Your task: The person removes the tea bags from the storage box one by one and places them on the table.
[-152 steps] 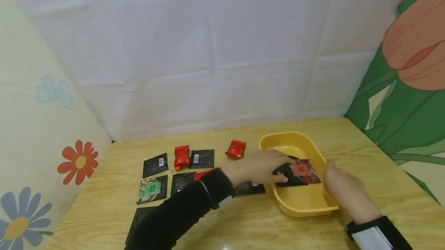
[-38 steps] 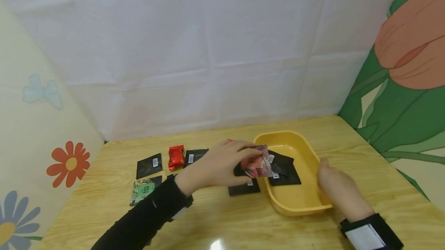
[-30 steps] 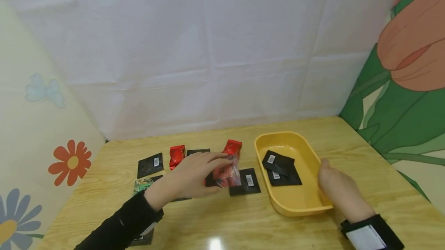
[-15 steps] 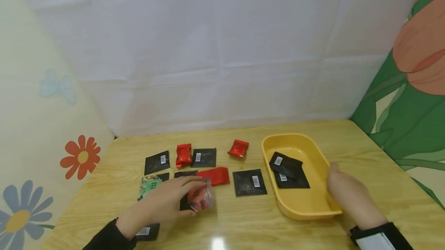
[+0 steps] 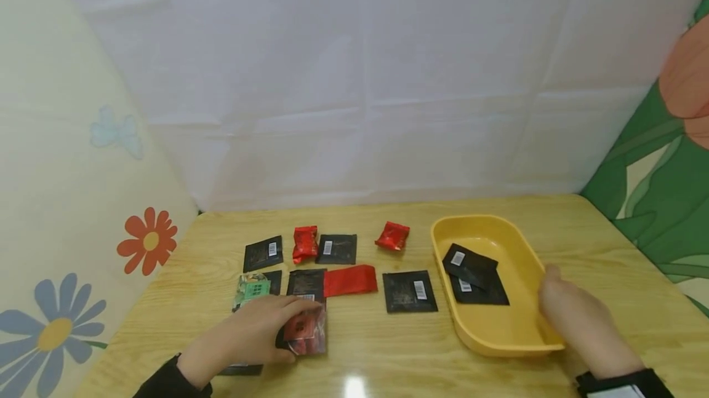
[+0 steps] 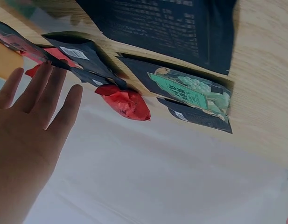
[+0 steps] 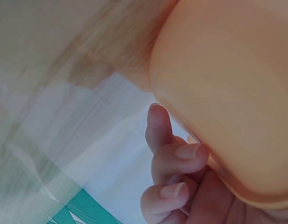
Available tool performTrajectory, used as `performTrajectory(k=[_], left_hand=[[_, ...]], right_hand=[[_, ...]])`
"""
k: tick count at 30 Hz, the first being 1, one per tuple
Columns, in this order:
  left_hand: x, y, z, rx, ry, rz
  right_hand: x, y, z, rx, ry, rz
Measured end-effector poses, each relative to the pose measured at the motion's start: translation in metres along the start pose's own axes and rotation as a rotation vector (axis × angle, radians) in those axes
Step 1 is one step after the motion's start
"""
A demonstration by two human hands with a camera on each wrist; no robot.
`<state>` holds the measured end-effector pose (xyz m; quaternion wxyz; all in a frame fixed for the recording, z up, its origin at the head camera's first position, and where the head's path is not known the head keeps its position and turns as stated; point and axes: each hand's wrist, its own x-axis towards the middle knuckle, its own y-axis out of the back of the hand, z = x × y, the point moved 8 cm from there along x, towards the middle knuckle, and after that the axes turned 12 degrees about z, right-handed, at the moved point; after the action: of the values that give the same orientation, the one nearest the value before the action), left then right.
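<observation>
My left hand (image 5: pixel 249 330) pinches a flat sachet with a pink-red label (image 5: pixel 306 331) between thumb and fingers, low at the table's near left. In the left wrist view the fingers (image 6: pixel 64 109) reach out long against it. My right hand (image 5: pixel 578 318) grips the right rim of a yellow plastic tray (image 5: pixel 482 339); its fingers curl at the edge in the right wrist view. Two black sachets (image 5: pixel 479 284) overlap inside the tray. Just behind the held sachet lies another black sachet (image 5: pixel 306 284), and a green-labelled sachet (image 5: pixel 255 287) is left of it.
A long red packet (image 5: pixel 350 280) and a black sachet (image 5: pixel 410 291) lie mid-table. Farther back are small red packets (image 5: pixel 305 244) (image 5: pixel 393 236) and more black sachets (image 5: pixel 337 249) (image 5: pixel 263 254). A white sheet (image 5: pixel 360 78) hangs behind the wooden table (image 5: pixel 376 373).
My left hand has lifted the pink-red-labelled sachet out of the tray and carried it left, down to the near left of the table. My right hand has stayed on the tray's rim.
</observation>
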<state>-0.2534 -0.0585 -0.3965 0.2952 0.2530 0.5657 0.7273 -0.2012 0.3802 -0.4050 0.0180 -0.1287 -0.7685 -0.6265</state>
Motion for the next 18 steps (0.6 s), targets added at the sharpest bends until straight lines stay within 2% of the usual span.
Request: performTrajectory(k=[10,18], left_hand=[[-0.0054,-0.0056,-0.0113,0.006,0.04,-0.034],[-0.006,-0.0059,-0.0108,0.001,0.034,-0.006]], right_hand=[[0.001,-0.0015,0.0009,0.017,-0.012,0.01],[0.0011,-0.0026,0.0013,0.016,-0.022,-0.004]])
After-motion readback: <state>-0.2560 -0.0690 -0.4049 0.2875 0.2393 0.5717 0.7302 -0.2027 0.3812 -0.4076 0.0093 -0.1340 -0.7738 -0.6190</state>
